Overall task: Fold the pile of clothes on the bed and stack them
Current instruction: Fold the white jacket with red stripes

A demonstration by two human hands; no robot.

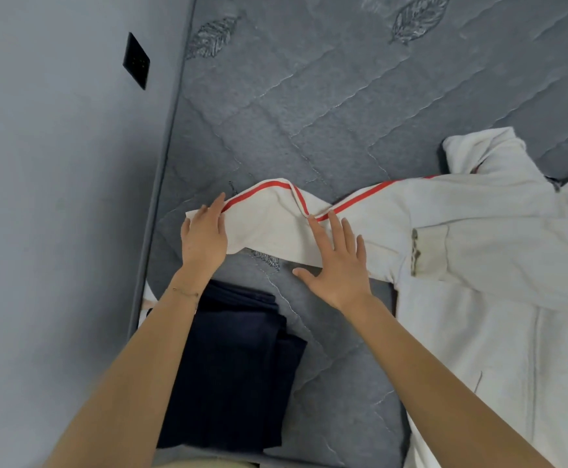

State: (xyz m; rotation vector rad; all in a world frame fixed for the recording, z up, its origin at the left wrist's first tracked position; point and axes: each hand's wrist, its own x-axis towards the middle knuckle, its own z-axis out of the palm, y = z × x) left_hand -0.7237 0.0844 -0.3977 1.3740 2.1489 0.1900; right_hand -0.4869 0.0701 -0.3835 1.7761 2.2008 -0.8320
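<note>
On the grey quilted mattress (309,96), both hands—left hand (204,233), right hand (338,261)—press flat, fingers spread, smoothing the white red-striped jacket's sleeve (269,221) for folding.

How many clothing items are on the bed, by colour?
White jacket: 1
Navy pile: 1 (folded; its layers can't be counted separately)
Total: 2

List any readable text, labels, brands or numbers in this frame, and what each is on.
No readable text in the head view.
tan patch on the white jacket: marks too blurred to read.
black wall plate: faint dots only, no lettering legible.
folded navy garment: no label showing.
</note>
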